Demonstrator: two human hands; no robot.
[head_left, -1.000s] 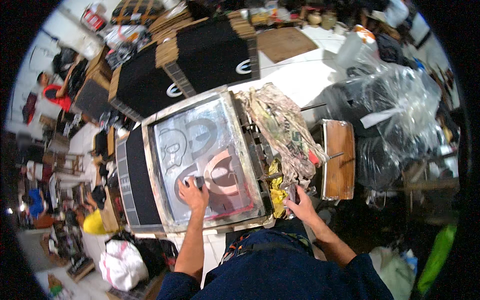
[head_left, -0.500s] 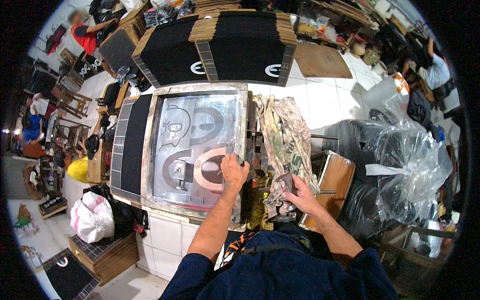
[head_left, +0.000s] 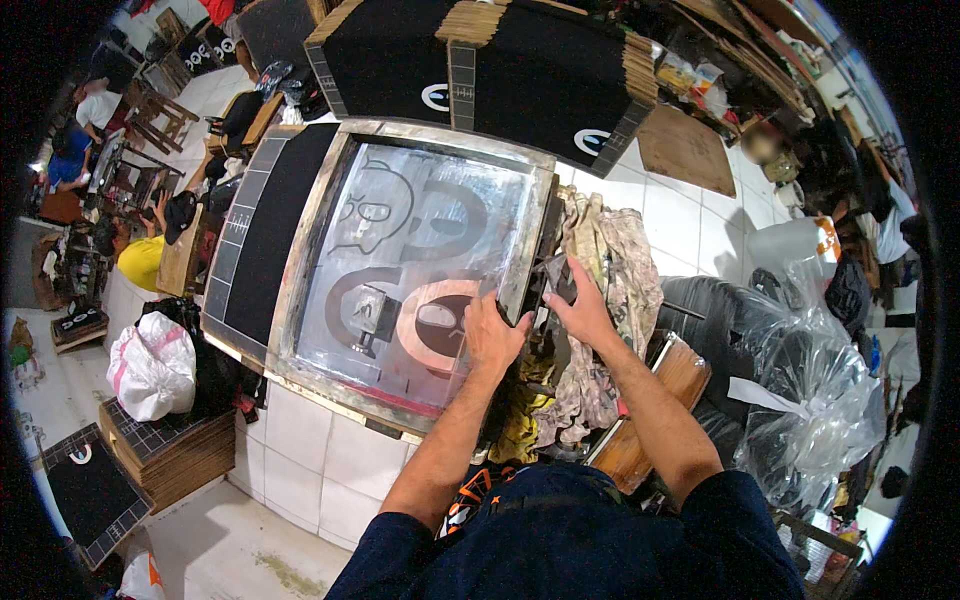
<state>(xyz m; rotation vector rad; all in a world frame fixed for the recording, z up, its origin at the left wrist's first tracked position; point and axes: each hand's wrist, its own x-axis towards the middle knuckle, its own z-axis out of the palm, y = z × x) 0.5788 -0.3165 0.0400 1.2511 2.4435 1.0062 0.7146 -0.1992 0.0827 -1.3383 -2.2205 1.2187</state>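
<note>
A silkscreen frame with pale wooden rails lies in front of me, its mesh showing cartoon outlines and rounded shapes. My left hand is at its right rail, fingers curled on the inner side and thumb over the rail. Just right of the frame, my right hand has its thumb and forefinger around a dark grey, limp-looking piece, whose kind I cannot make out. Beneath and beside that hand lies a crumpled camouflage cloth. Under the frame's left side, a black printed panel sticks out.
Stacks of black-faced boards stand beyond the frame. A brown wooden board and clear plastic wrapping are at right. At left, a white sack sits near stacked boards. A person in yellow is farther left.
My right hand has moved up and left, from the lower part of the camouflage cloth to beside the frame. My left hand stays at the right rail. The whole view has shifted and turned.
</note>
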